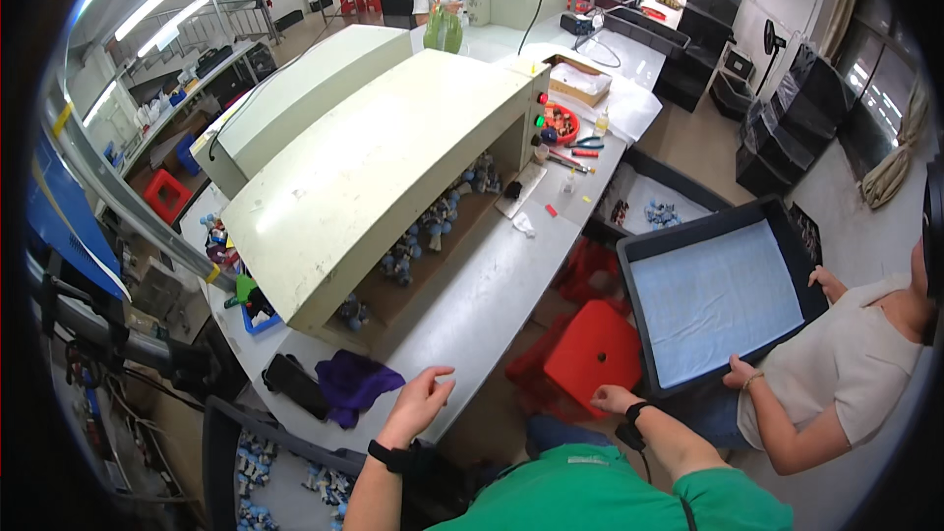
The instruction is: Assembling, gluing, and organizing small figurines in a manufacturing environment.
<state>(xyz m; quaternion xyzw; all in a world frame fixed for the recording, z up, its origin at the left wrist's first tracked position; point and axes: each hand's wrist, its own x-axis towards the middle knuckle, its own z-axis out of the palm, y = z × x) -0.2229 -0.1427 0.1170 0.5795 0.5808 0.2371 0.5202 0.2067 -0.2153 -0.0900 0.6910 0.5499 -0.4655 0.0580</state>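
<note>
Over the near edge of the metal worktable (pixel 462 324), my left hand (pixel 419 405) is held in the air with its fingers apart and nothing in them. It is nearest to a purple cloth (pixel 354 385) and a black case (pixel 295 385) at the table's corner. My right hand (pixel 617 399) hovers by the front of a red stool (pixel 593 354), its fingers loosely curled in; I see nothing in it. On the table stands a long cream machine housing (pixel 383 138). Small blue-and-white figures (pixel 433 221) sit in several clumps along its opening.
At the right a person holds a large black tray (pixel 639 310) lined with light blue sheet. Another dark bin (pixel 221 452) with blue-and-white figures stands at lower left. Pliers (pixel 587 145), a red bowl (pixel 560 123) and a cardboard box (pixel 580 84) lie at the table's far end.
</note>
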